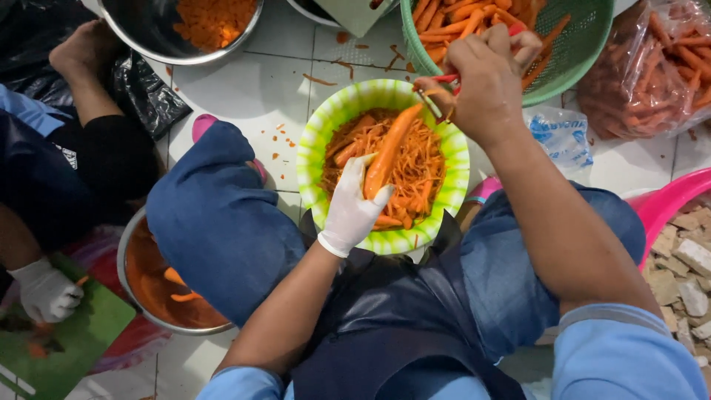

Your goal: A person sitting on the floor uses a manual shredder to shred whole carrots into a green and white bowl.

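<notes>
Head view: left hand (354,211) holds carrot (390,150), right hand (483,85) peeler (444,80).

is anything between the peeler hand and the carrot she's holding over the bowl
Nothing visible does. The right hand holds a red peeler at the tip of the carrot, which the gloved left hand grips over the green bowl.

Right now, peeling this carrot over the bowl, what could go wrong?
The right hand, bare, works the red peeler toward the gloved left hand holding the carrot; a slip could nick the fingers. Peelings could also miss the green bowl and litter the tiled floor, which may get slippery.
</notes>
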